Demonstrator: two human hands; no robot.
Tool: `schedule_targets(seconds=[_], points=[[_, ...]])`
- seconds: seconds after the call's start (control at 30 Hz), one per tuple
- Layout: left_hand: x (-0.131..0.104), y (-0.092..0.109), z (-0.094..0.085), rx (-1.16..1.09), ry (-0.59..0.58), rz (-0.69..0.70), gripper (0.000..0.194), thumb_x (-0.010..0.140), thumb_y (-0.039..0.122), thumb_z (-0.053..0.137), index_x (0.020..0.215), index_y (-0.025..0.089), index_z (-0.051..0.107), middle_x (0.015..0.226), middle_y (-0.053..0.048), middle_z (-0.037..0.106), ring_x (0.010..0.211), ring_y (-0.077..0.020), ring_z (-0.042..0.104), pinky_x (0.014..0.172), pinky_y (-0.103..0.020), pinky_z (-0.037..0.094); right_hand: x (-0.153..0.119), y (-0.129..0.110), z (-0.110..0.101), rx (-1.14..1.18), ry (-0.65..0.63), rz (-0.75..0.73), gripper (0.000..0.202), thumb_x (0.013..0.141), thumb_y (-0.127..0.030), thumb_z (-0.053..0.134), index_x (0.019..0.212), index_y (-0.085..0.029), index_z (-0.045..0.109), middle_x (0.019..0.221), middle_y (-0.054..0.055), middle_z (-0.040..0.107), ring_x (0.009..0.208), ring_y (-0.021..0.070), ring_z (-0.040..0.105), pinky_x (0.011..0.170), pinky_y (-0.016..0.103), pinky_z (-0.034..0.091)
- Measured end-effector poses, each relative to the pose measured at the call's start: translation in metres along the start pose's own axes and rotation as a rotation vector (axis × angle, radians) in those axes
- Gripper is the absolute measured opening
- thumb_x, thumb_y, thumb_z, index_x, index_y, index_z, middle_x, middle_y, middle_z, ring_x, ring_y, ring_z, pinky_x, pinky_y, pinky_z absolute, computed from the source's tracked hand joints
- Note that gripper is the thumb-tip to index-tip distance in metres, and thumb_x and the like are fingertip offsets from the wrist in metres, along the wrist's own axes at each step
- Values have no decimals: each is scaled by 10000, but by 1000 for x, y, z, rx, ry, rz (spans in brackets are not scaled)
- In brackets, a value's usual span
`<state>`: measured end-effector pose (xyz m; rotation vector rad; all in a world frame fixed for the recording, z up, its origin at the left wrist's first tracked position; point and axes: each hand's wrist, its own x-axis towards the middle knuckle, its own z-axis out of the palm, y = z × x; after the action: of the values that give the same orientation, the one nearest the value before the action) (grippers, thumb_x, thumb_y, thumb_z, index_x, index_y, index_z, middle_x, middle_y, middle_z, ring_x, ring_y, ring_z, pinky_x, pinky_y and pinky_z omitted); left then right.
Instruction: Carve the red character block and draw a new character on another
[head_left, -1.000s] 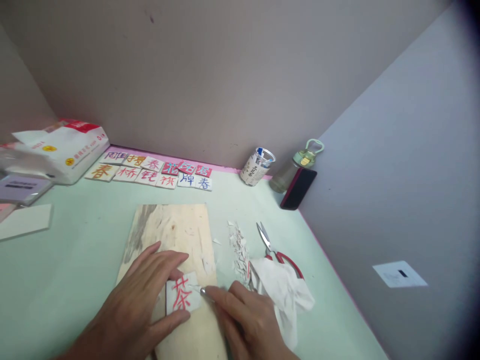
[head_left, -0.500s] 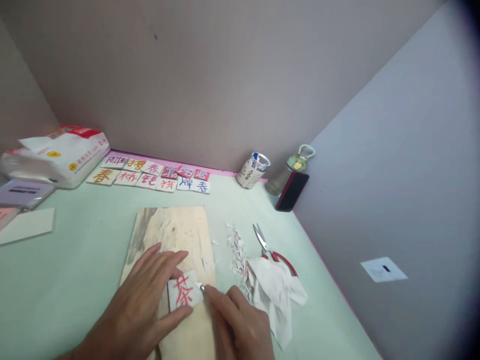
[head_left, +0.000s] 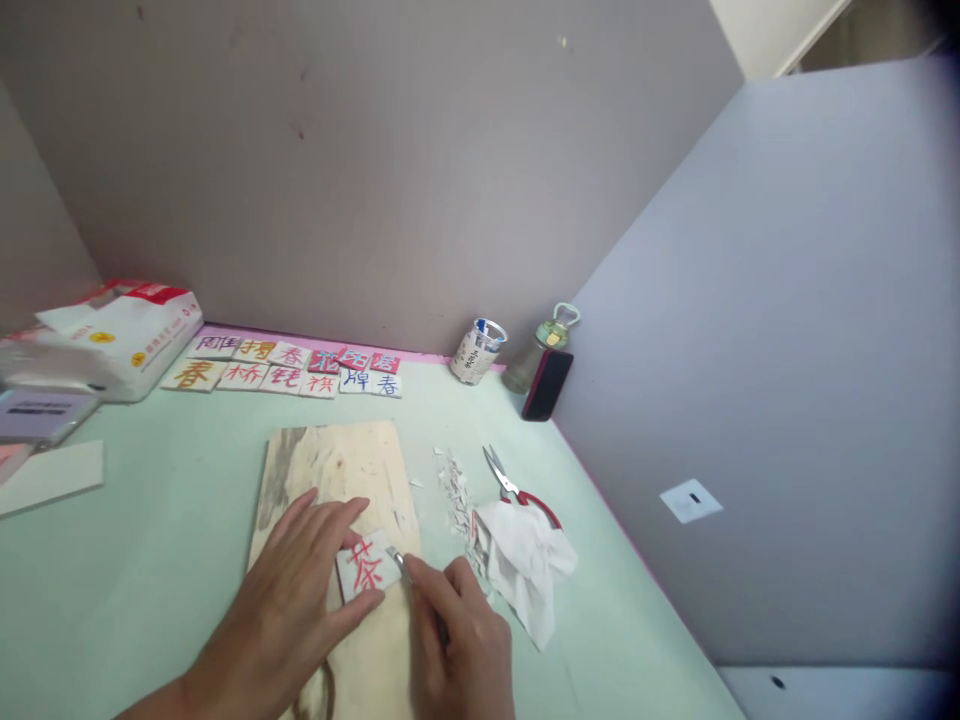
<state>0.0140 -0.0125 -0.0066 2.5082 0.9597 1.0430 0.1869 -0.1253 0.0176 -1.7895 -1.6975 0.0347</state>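
A small white square card with a red brush-style character lies on a wooden board. My left hand holds the card down on the board, thumb at its near edge and fingertips at its far left corner. In my right hand is a slim craft knife, gripped like a pen. Its blade tip touches or hovers just over the card's far right corner; I cannot tell which. Most of the knife's handle is hidden by my fingers.
Paper scraps, red-handled scissors and a crumpled white tissue lie right of the board. Behind are two rows of character cards, a tissue pack, a can, a bottle and a leaning phone.
My view has tilted up and turned a little right. The knife tip has shifted toward the card's far right corner. My left hand keeps its hold on the card.
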Motion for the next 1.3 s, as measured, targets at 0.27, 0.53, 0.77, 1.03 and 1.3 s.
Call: schedule_targets(seconds=[0.27, 0.53, 0.77, 1.03, 1.3], points=[[5, 0, -5, -10, 4, 15, 539, 939, 409, 627, 1405, 207, 445, 1089, -57, 711, 1079, -294, 702, 1167, -572, 419, 0, -6, 1, -23, 13, 75, 343, 1032, -209, 427, 1216, -232, 716, 805, 38, 572, 610, 175, 652, 537, 256, 455], [3, -2, -3, 2, -12, 20, 590, 916, 391, 655, 1425, 214, 414, 1088, -56, 703, 1104, -297, 700, 1168, -571, 431, 2, -11, -4, 28, -34, 168, 314, 1004, -203, 465, 1155, -255, 735, 823, 33, 594, 653, 180, 656, 585, 258, 463], [4, -17, -10, -74, -36, 56, 639, 900, 342, 656, 1480, 276, 396, 1157, -33, 731, 1216, -303, 678, 1158, -522, 474, 35, 11, -40, 164, -350, 29, 272, 1007, -196, 552, 1192, -283, 732, 873, 13, 685, 784, 166, 670, 702, 240, 481], [13, -18, -26, -90, -183, 136, 359, 980, 262, 574, 1334, 321, 571, 1281, -29, 707, 1207, -247, 679, 981, -333, 599, 51, 30, -50, 23, -543, -202, 358, 1062, -211, 475, 1348, -334, 652, 891, 7, 636, 691, 144, 603, 636, 242, 427], [-36, 0, 15, 199, -48, 385, 615, 860, 11, 420, 1422, 231, 541, 1233, -47, 763, 1122, -213, 716, 1116, -285, 469, 46, 38, -41, 73, -463, -190, 341, 1110, -311, 403, 1297, -307, 688, 803, 9, 597, 645, 140, 591, 575, 234, 418]])
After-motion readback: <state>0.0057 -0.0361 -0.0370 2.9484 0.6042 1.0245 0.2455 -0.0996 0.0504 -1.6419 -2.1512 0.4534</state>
